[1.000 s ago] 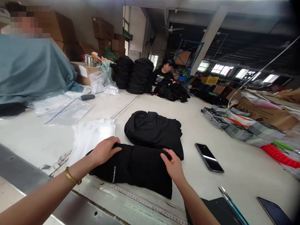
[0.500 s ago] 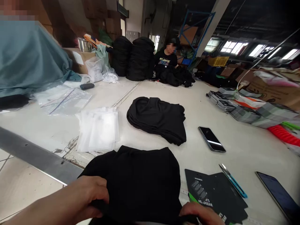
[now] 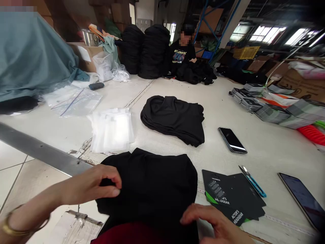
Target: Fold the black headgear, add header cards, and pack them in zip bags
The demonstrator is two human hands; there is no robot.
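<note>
A black cloth lies spread at the near table edge, its lower part hanging toward me. Over its left side is my left hand, thumb and fingers curved with a gap between them, gripping nothing. My right hand is at the cloth's lower right, thumb and forefinger apart. Beyond the cloth lies a stack of folded black cloths. White translucent bags are piled to its left. Dark printed cards lie to the right, with blue-handled snips on them.
Two phones, one beyond the cards and another at the right edge. Stacked packets stand back right. Clear plastic bags lie left. Across the table a person in a black shirt sits beside tall black cloth piles. Another person's blue-grey clothing is left.
Both hands have let go of the black cloth's near edge; my left hand has risen and opened. The cloth lies lower at the front, and the view has shifted slightly.
</note>
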